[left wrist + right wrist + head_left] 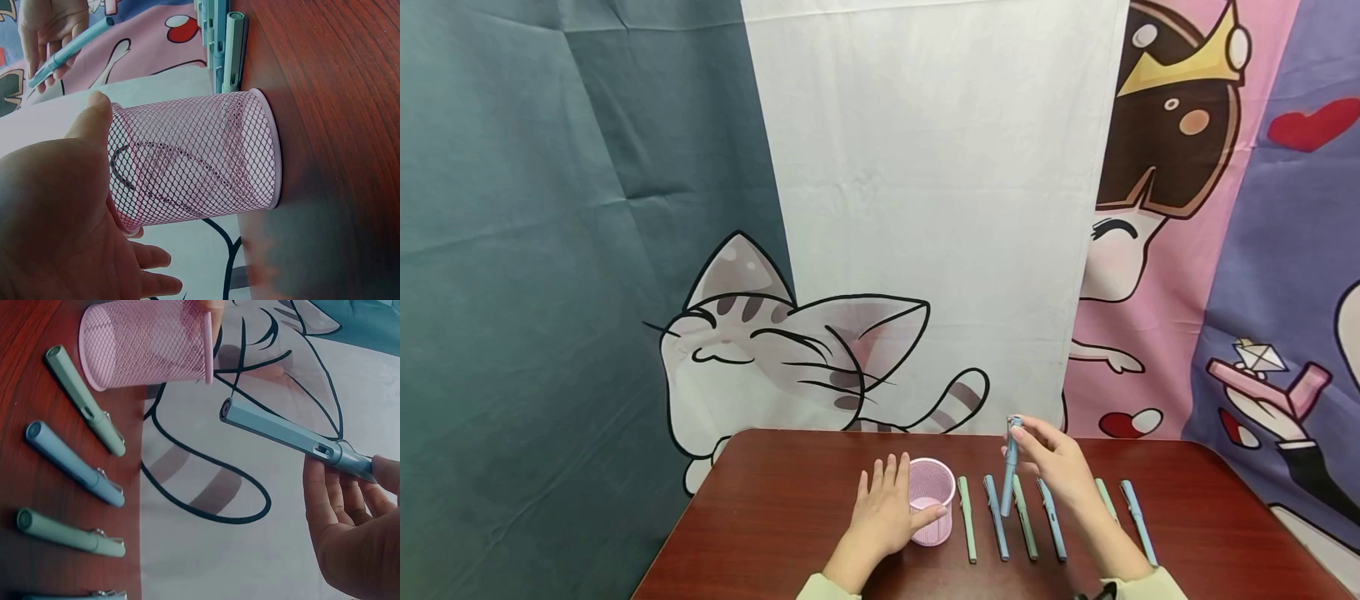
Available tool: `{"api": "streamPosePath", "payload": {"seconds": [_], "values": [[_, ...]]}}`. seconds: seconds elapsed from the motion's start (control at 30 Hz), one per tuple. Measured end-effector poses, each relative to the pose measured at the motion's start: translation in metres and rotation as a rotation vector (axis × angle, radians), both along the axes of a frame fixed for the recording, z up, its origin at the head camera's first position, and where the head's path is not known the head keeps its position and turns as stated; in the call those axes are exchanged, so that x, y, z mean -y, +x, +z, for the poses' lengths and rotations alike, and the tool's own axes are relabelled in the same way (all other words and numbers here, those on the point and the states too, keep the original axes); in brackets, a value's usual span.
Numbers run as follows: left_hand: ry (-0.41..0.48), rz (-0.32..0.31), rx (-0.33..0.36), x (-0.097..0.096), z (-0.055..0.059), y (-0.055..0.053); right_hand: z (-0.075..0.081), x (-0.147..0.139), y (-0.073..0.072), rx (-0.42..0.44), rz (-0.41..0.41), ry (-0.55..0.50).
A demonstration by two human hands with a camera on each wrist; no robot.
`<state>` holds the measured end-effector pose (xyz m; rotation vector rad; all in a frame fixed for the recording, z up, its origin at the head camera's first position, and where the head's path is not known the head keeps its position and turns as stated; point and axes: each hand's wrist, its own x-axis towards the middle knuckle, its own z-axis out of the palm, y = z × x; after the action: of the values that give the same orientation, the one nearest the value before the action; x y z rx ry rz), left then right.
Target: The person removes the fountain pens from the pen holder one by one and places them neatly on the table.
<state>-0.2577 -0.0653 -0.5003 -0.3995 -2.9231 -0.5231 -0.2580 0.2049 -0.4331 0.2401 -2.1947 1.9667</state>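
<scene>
My right hand [1060, 467] pinches a blue pen [275, 431] by its clip end, between thumb and fingers. The pen hangs nearly upright above the row on the table, its other end pointing down. A pink mesh pen holder [932, 475] stands upright to the left of that row. My left hand [883, 512] rests against the holder's left side, fingers extended, the thumb [94, 119] at its rim. Nearest the holder lies a green pen [87, 403], then a blue pen [75, 462] and another green pen [69, 532].
Further right on the brown table [760, 517] lie another blue pen [1052, 518], a green pen [1106, 497] partly behind my right forearm, and a blue pen [1138, 521]. A printed cloth [940, 208] with cartoon figures hangs behind the table's far edge.
</scene>
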Motion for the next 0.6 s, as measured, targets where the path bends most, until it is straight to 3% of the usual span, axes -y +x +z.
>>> {"api": "streamPosePath", "payload": {"seconds": [0.6], "values": [[-0.001,-0.006,-0.003,0.001,0.002,0.001,-0.003,-0.021,0.006,0.035,-0.032,0.008]]}}
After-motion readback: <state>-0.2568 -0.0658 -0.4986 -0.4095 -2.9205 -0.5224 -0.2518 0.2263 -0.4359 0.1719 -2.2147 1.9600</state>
